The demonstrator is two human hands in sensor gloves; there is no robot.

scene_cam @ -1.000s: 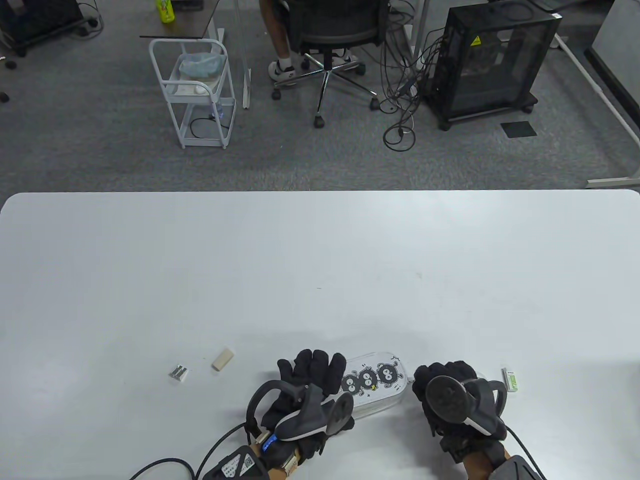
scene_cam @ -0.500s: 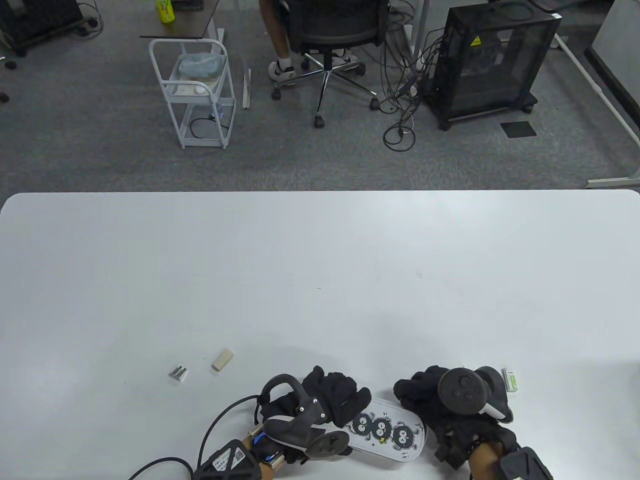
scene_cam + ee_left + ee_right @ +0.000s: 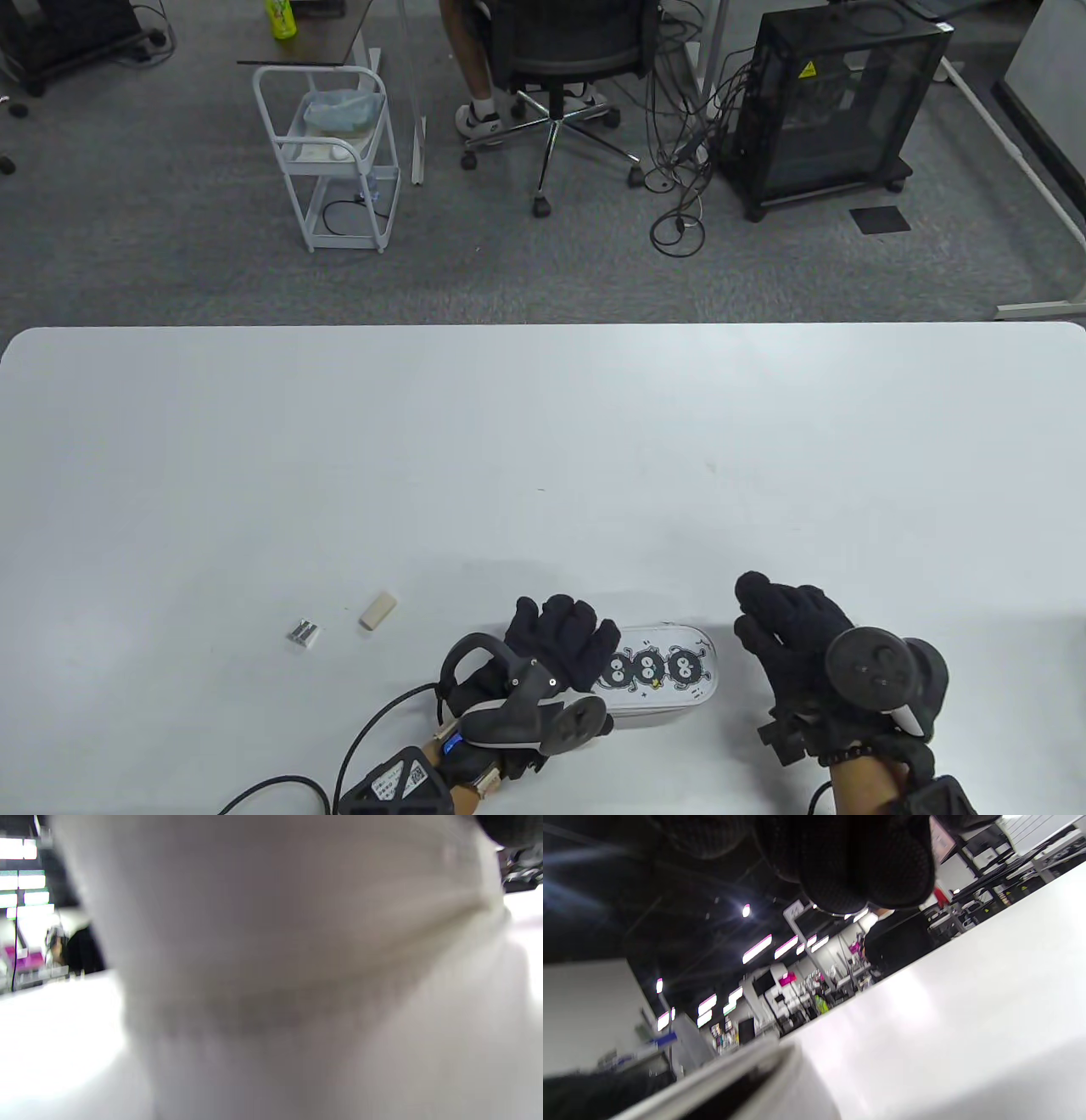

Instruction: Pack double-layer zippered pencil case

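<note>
The pencil case (image 3: 666, 675) is white with black soot-ball figures on top and lies flat near the table's front edge. My left hand (image 3: 564, 641) grips its left end, fingers curled over the top. The left wrist view shows only the blurred white side of the case (image 3: 297, 963) close up. My right hand (image 3: 776, 615) is off the case, just to its right, with the fingers stretched out and nothing in it. In the right wrist view its fingers (image 3: 848, 866) hang at the top and an edge of the case (image 3: 746, 1086) shows at bottom left.
A beige eraser (image 3: 377, 609) and a small silver item (image 3: 304, 633) lie on the white table (image 3: 543, 441) to the left of my left hand. My right hand's tracker (image 3: 874, 671) covers the table surface beneath it.
The case was turned and pulled toward the front edge, then set flat farther from it. My right hand let go of it and moved right, fingers now stretched out.
</note>
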